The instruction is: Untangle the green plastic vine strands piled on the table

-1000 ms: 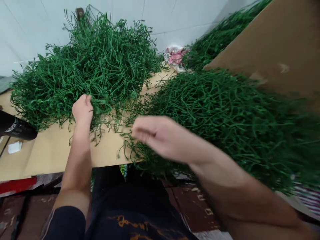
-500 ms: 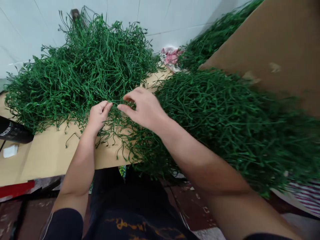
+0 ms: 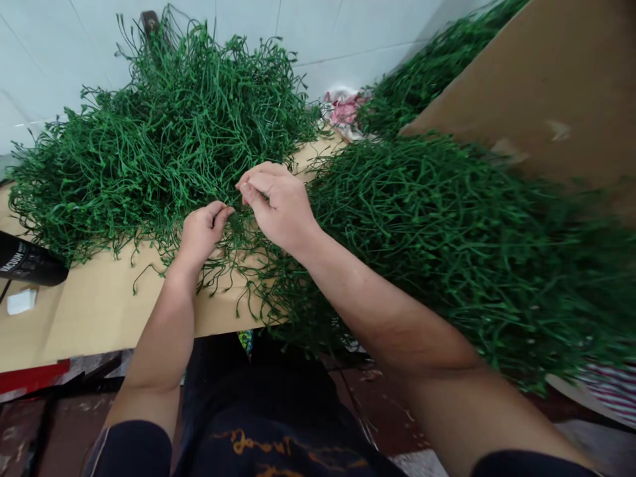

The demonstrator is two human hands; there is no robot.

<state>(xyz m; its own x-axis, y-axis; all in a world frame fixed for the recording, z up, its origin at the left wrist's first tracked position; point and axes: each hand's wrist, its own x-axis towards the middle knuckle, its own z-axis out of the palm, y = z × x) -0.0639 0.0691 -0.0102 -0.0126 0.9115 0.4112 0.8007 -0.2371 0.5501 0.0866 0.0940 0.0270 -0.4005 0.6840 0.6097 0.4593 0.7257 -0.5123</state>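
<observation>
Too small to tell: what, if anything, the left hand [image 3: 199,233] and right hand [image 3: 282,204] pinch. The left edge crops the bottle [image 3: 32,262]; the right pile [image 3: 422,218] blurs rightward; the board [image 3: 556,79] partly hides the stems [image 3: 422,83] behind.

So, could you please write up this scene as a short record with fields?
Left hand: thumb and forefinger together by the left pile's front edge; anything pinched is too small to tell
Right hand: fingers curled, just right of the left hand; hold unclear
Left pile: tangled green stems, on flat cardboard
Right pile: more green stems, beside the right forearm
Left side: black bottle, white scrap
Back: pink-and-white cloth, pale wall
</observation>
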